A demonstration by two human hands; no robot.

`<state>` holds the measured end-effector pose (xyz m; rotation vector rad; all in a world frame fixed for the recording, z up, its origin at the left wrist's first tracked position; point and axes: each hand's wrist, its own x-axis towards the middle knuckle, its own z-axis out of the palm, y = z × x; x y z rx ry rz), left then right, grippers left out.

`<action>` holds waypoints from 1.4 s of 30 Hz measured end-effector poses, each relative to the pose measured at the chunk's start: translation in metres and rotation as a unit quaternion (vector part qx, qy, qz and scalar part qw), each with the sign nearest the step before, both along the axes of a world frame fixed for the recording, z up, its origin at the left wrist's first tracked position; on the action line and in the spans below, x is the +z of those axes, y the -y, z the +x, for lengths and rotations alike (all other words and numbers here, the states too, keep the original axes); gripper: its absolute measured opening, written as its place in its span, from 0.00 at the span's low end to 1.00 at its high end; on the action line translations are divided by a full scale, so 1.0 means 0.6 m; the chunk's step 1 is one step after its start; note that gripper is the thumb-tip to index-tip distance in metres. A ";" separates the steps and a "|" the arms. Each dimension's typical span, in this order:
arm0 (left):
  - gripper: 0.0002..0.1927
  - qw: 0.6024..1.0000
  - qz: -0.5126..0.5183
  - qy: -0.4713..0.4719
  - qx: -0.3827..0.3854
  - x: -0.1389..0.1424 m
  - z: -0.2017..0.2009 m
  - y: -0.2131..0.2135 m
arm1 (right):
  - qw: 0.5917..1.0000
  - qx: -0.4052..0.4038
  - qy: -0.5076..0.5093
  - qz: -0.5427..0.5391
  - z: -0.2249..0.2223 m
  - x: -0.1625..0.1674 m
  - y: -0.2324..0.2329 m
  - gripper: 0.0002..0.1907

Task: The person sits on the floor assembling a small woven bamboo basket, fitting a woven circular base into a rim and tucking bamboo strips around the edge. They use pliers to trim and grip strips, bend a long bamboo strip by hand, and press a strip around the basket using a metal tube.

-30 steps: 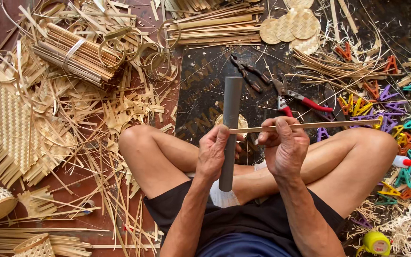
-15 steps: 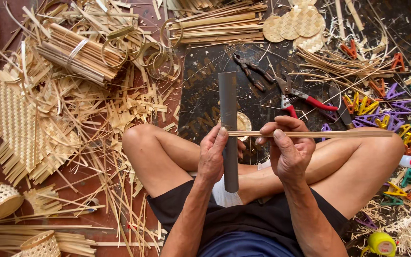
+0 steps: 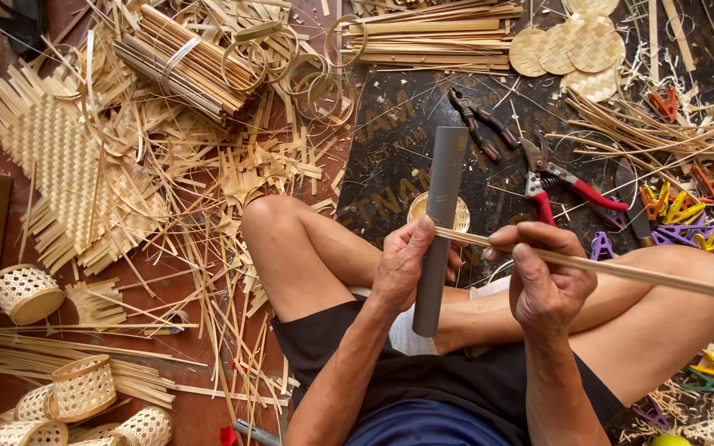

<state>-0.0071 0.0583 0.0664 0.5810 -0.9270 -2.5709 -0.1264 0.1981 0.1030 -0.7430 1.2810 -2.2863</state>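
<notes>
1. My left hand [image 3: 398, 264] is closed around a grey tube [image 3: 440, 227]. I hold it upright against my crossed legs, with its top pointing to 12 o'clock, so it gives a firm round form to work against.
2. My right hand [image 3: 543, 277] pinches a long bamboo strip [image 3: 621, 268] between thumb and fingers. The strip runs off toward 3 o'clock over my right knee, and its near end meets the tube just under my left thumb, which seems to pin it there.
3. Red-handled pliers [image 3: 564, 182] and dark cutters [image 3: 481, 120] lie on the dark mat [image 3: 390, 140] at about 1 o'clock, near enough to grab without getting up.
4. Coloured clips [image 3: 704, 211] sit in a heap at 3 o'clock, beside my right knee.
5. A tied bundle of splints [image 3: 179, 62] lies at 11 o'clock, and a flat woven mat [image 3: 51, 165] lies at 10 o'clock, both well apart from my hands.
6. Small woven baskets [image 3: 80, 388] stand on the floor at 8 o'clock, out of the way.
</notes>
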 end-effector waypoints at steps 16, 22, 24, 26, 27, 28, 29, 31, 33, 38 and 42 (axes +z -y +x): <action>0.34 0.998 0.029 -0.053 0.001 -0.006 0.020 -0.006 | 0.984 -0.125 -0.107 0.070 0.060 0.111 -0.059 0.21; 0.38 0.999 0.017 -0.047 -0.016 -0.009 0.016 -0.011 | 0.982 -0.111 -0.133 0.080 0.082 0.150 -0.069 0.21; 0.39 0.997 0.039 -0.067 -0.015 -0.006 0.016 -0.015 | 0.981 -0.109 -0.134 0.085 0.083 0.152 -0.071 0.21; 0.39 0.995 0.039 -0.088 -0.015 -0.002 0.019 -0.014 | 0.981 -0.104 -0.145 0.081 0.080 0.144 -0.074 0.22; 0.39 0.994 0.041 -0.097 -0.014 0.000 0.022 -0.013 | 0.981 -0.098 -0.150 0.077 0.078 0.138 -0.078 0.22; 0.38 0.994 0.050 -0.096 -0.020 0.002 0.024 -0.011 | 0.982 -0.087 -0.154 0.069 0.076 0.134 -0.085 0.23; 0.38 0.993 0.058 -0.096 -0.026 0.003 0.025 -0.008 | 0.980 -0.084 -0.162 0.075 0.076 0.129 -0.092 0.22; 0.36 0.991 0.068 -0.108 -0.038 0.004 0.028 -0.004 | 0.977 -0.083 -0.176 0.088 0.070 0.122 -0.107 0.21; 0.34 0.987 0.077 -0.131 -0.049 0.005 0.031 -0.004 | 0.978 -0.040 -0.143 0.147 0.056 0.132 -0.134 0.21; 0.32 0.979 0.091 -0.178 -0.040 0.009 0.037 -0.017 | 0.947 0.103 -0.149 0.264 0.051 0.168 -0.234 0.20; 0.32 0.962 0.132 -0.233 -0.054 0.027 0.052 -0.023 | 0.999 0.014 0.025 0.040 0.005 0.059 -0.210 0.21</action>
